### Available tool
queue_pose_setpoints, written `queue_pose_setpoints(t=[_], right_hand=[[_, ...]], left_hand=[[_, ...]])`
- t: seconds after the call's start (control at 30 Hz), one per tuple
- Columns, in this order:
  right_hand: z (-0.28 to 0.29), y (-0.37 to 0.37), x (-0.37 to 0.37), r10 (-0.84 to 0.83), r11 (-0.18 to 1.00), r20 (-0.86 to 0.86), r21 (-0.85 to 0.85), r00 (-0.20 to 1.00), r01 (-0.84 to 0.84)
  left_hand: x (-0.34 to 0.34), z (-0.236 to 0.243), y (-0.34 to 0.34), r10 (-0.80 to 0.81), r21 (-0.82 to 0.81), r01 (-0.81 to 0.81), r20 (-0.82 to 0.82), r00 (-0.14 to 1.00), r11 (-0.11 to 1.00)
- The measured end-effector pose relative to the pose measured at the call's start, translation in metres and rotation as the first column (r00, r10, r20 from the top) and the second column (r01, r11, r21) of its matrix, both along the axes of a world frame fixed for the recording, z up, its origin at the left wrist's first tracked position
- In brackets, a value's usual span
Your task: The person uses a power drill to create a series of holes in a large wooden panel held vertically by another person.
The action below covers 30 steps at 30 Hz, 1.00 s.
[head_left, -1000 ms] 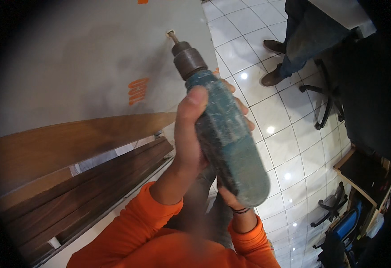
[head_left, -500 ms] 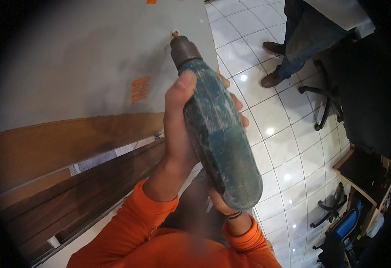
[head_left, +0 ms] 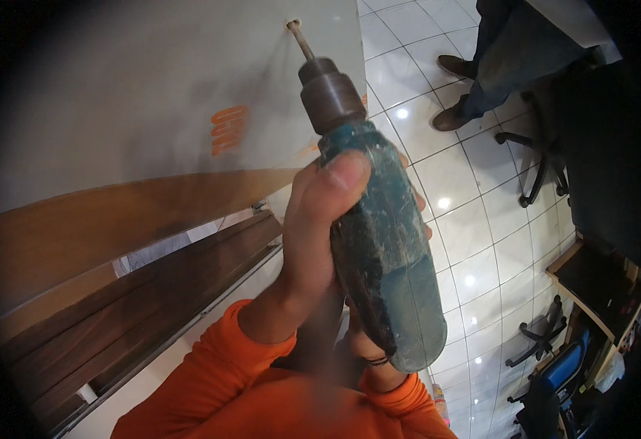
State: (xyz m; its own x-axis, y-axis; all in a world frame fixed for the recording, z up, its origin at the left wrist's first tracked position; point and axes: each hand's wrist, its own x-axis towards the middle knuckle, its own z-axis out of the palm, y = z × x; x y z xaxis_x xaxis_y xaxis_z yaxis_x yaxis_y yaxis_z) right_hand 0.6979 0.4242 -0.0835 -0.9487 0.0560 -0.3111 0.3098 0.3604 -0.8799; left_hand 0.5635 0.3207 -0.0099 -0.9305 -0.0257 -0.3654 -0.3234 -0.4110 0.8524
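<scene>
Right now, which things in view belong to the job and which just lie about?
In the job:
- drill
- drill bit
- holed pale panel
- left hand, gripping
- right hand, mostly hidden

Seemingly not involved:
- blue chair
- black chair base

Left hand (head_left: 310, 233), farther: fingers (head_left: 420, 202) curled, thumb (head_left: 348, 170) lying uppermost. Right hand (head_left: 363, 345), nearer: largely hidden, its forearm pointing away.

There are two hands (head_left: 311, 212), two orange sleeves (head_left: 203, 366), one drill (head_left: 390, 252), one chuck (head_left: 332, 96), one bit (head_left: 302, 42), one hole (head_left: 292, 24), two shoes (head_left: 449, 118), one blue chair (head_left: 565, 364) and at least two chair bases (head_left: 539, 337).
</scene>
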Motion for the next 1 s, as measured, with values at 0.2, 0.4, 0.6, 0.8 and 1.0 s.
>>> queue_pose_setpoints(t=[0.2,0.4,0.6,0.8,1.0], right_hand=[[-0.003,0.011,0.005,0.049,0.978,-0.053,-0.202,0.997,-0.058],[0.009,0.012,0.002,0.075,0.996,-0.045,-0.051,0.996,-0.077],[0.011,-0.001,-0.020,-0.038,0.970,0.132,-0.233,0.990,0.069],[-0.014,-0.009,-0.009,-0.155,0.875,0.164,-0.435,0.974,0.212],[-0.008,0.003,-0.012,-0.070,0.954,0.136,-0.281,0.988,0.106]], left_hand=[[0.007,-0.008,-0.001,-0.017,0.113,0.017,-0.005,1.000,0.993],[0.004,-0.012,-0.002,-0.025,0.099,0.031,-0.064,0.998,0.995],[-0.010,-0.005,-0.009,0.017,0.290,-0.001,-0.055,0.998,0.957],[-0.017,-0.004,-0.015,-0.006,0.368,0.011,-0.013,1.000,0.930],[0.005,-0.021,-0.012,-0.023,0.359,0.015,0.016,1.000,0.933]])
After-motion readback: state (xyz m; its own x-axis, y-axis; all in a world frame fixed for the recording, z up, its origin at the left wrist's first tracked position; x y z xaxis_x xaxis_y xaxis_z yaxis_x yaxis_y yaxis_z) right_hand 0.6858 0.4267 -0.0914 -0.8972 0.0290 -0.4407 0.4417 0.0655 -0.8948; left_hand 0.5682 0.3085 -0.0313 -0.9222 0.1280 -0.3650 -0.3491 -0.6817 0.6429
